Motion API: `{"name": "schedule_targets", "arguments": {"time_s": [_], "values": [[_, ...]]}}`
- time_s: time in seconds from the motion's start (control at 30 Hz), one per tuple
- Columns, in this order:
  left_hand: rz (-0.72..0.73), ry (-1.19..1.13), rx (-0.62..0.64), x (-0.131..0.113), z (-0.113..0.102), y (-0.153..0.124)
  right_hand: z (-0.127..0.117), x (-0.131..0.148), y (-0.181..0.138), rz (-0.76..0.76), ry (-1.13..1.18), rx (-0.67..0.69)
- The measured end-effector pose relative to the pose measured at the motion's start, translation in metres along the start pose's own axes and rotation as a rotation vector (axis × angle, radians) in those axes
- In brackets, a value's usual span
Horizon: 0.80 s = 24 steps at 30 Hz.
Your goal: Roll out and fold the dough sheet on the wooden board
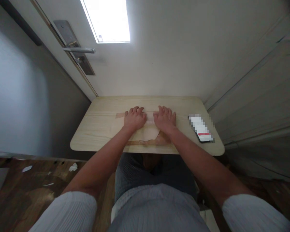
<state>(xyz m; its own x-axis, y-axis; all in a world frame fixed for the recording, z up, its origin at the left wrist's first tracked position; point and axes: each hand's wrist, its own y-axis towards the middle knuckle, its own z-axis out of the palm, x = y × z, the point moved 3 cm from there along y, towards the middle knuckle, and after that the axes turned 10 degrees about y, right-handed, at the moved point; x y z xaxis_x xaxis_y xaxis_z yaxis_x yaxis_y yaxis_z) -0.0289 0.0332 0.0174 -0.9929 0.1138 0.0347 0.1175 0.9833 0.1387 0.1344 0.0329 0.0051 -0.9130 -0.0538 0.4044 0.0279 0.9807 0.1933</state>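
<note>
My left hand (135, 120) lies palm down near the middle of a small pale wooden table (91, 132), with its fingers stretched toward the far edge. Beside it, a short gap away, my right hand (164, 119) also rests palm down with the fingers extended. Under and between them is a thin pale sheet (147, 131), hard to tell from the tabletop. Brownish strips run along its edges, one near strip (137, 142) widening into a tan patch (163, 138) by my right wrist. What exactly the sheet is, I cannot make out.
A phone (201, 129) with a lit, blurred screen lies at the table's right. The table's far edge meets a white door (159, 71) with a metal handle (79, 50). Paper scraps (73, 167) lie on the wooden floor at left.
</note>
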Motion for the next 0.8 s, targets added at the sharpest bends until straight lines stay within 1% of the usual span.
{"name": "schedule_targets", "arguments": {"time_s": [0.1,0.23,0.43,0.6,0.7,0.8], "values": [[-0.016,-0.009,-0.030,-0.004,-0.003,-0.020,0.002,0.000,-0.022,-0.025,-0.016,-0.029],[-0.040,-0.002,-0.051,-0.008,-0.007,-0.046,0.000,0.001,-0.048,-0.059,-0.047,-0.033],[0.001,-0.031,-0.084,-0.011,-0.006,-0.087,-0.009,0.002,-0.088,-0.105,-0.050,-0.012],[0.008,-0.039,-0.116,-0.013,-0.003,-0.123,-0.011,-0.002,-0.122,-0.148,-0.045,-0.015],[0.021,-0.038,-0.123,-0.016,-0.006,-0.139,-0.012,-0.004,-0.136,-0.176,-0.028,-0.026],[0.027,-0.039,-0.116,-0.016,-0.010,-0.148,-0.016,-0.007,-0.143,-0.214,0.006,-0.042]]}}
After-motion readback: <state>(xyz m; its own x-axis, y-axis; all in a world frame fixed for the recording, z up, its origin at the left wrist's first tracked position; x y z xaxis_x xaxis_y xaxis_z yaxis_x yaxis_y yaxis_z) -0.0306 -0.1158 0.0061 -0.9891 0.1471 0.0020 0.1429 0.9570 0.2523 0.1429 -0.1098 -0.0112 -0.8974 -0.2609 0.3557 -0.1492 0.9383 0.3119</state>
